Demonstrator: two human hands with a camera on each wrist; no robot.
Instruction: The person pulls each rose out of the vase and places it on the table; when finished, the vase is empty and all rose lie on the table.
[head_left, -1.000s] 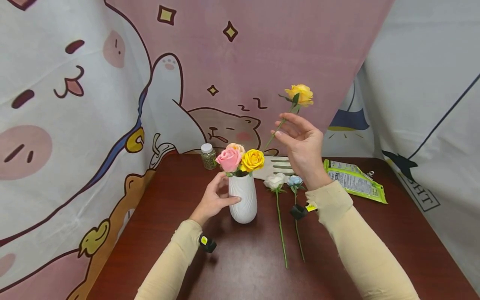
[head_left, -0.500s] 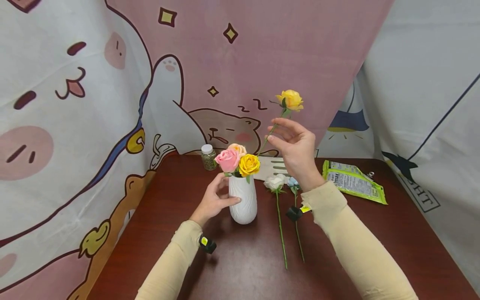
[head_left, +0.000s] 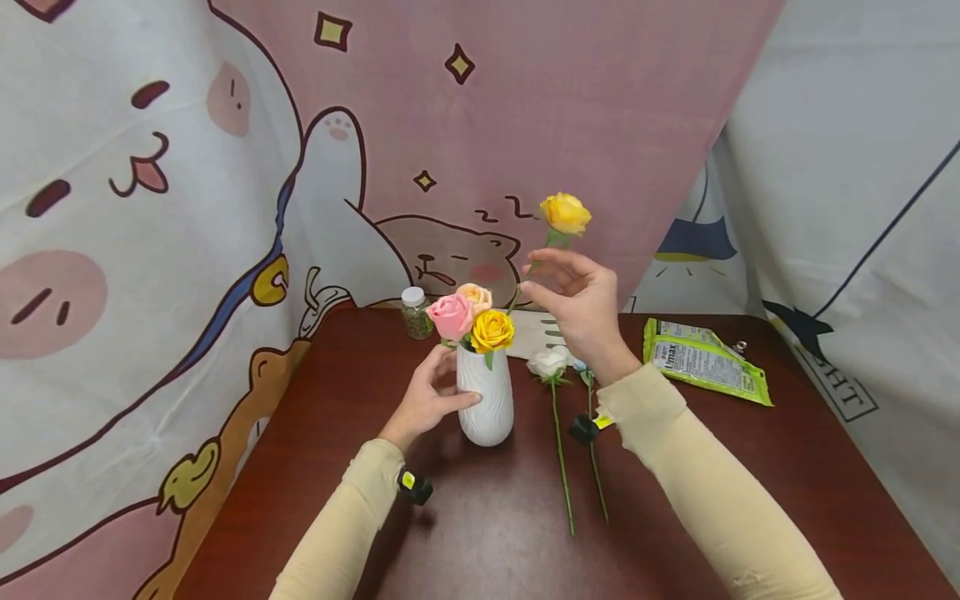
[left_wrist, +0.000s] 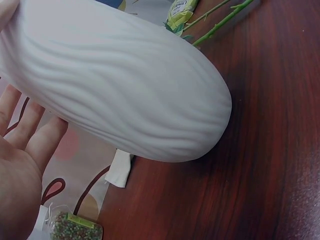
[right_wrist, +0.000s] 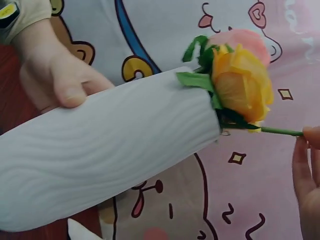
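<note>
A white vase (head_left: 487, 408) with a wavy relief stands upright on the table, and my left hand (head_left: 422, 404) grips its left side, thumb across the front. From its mouth rise a pink rose (head_left: 450, 317), a peach rose (head_left: 476, 296) and a deep yellow rose (head_left: 492, 331). Above and to the right, my right hand (head_left: 583, 310) pinches the stem of a lighter yellow rose (head_left: 567, 214) between thumb and fingers. That green stem (right_wrist: 282, 131) slants down to the vase mouth, where its lower part is hidden behind the deep yellow bloom (right_wrist: 242, 82).
A white rose (head_left: 551, 362) and a blue rose, its stem (head_left: 597, 479) visible and its bloom mostly hidden by my right hand, lie right of the vase. Behind stand a capped jar (head_left: 417, 314) and a white cloth (head_left: 528, 335). A green packet (head_left: 705, 362) lies at the back right.
My right hand has moved down and left with the lighter yellow rose, bringing its stem lower at the vase. The flowers in the vase have shifted slightly left; my left hand stays put.
</note>
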